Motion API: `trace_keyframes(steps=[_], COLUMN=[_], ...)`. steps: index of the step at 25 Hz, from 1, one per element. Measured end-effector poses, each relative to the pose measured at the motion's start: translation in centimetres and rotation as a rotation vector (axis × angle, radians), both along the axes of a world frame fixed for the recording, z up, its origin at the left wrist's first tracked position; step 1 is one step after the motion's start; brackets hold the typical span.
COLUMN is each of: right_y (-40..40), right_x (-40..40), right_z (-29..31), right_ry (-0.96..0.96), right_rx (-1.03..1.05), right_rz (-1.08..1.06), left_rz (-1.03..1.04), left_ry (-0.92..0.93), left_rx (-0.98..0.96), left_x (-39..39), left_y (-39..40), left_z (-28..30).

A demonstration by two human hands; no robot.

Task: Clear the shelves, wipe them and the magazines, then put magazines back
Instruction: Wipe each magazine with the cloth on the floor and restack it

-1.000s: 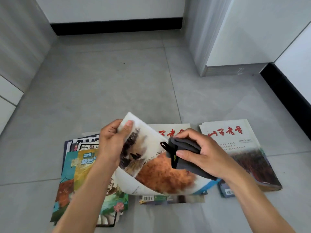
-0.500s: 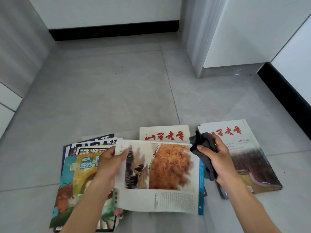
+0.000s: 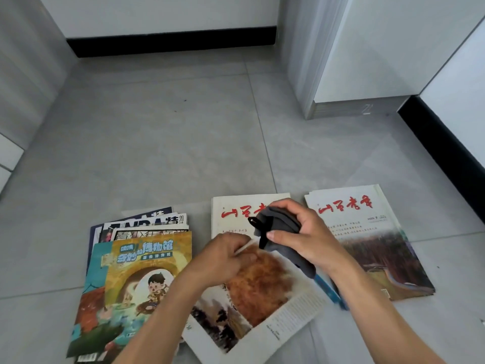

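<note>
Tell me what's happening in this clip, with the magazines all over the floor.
A person is wiping magazines on a grey tiled floor. The left hand pinches the top edge of a magazine with an orange painting, lifted at a tilt. The right hand grips a dark grey cloth just above it. A fanned pile lies to the left, and two red-titled magazines lie behind and to the right.

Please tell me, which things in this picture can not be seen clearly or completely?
- Head view: the middle magazine is mostly covered by the held magazine, both hands and the grey cloth.
- Left pile: only top strips of the lower covers show.
- Small print on the right magazine is too small to read.
- The shelves are out of frame.
</note>
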State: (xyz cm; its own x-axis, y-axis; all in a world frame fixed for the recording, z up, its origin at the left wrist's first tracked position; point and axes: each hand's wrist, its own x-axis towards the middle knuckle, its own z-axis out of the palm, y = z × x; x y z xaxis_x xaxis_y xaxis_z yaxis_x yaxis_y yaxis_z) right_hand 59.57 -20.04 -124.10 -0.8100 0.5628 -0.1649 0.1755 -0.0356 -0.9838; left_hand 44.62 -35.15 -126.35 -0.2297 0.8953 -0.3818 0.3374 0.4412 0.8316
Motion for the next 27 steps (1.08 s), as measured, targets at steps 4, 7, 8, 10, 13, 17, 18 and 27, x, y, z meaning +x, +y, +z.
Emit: trace_keyframes(steps=[4,7,8,10,13,17,18,27], right_y=[0.9,0.3,0.1,-0.3,0.1,0.8,1.0,-9.4], right_x=[3.5,3.9,3.1,1.4,1.6,5.8,6.5,2.5], right_z=[-1.2,-1.4,-1.4,-0.5,-0.1,-2.4,-3.2,-11.9], right_ry=[-0.133,-0.182,-0.149,-0.074,-0.072,-0.26,-0.281,-0.385], right_rx=[0.031,0.083,0.091,0.084,0.129,0.183,0.235,1.174], right_rz=[0.059,0.089,0.072,0.023,0.064,0.056,-0.083,0.238], left_rz=[0.427,0.371,0.311,0.301,0.434,0.695,0.757,0.845], left_ry=[-0.216,-0.175,-0.169,-0.21,-0.226,-0.21,-0.218,-0.153], left_rx=[0.053,0.0,-0.006,0.029,0.083,0.129,0.128,-0.127], left_x=[-2.1,-2.7,-2.2,-1.1,-1.2,-3.4,-3.8,1.5], left_y=[-2.3,-2.4,-2.1,-1.6,-1.5,-2.3,-2.5,-1.8], left_z=[-0.3,-0.4,-0.5,-0.8,0.0,0.7,0.4,-4.8])
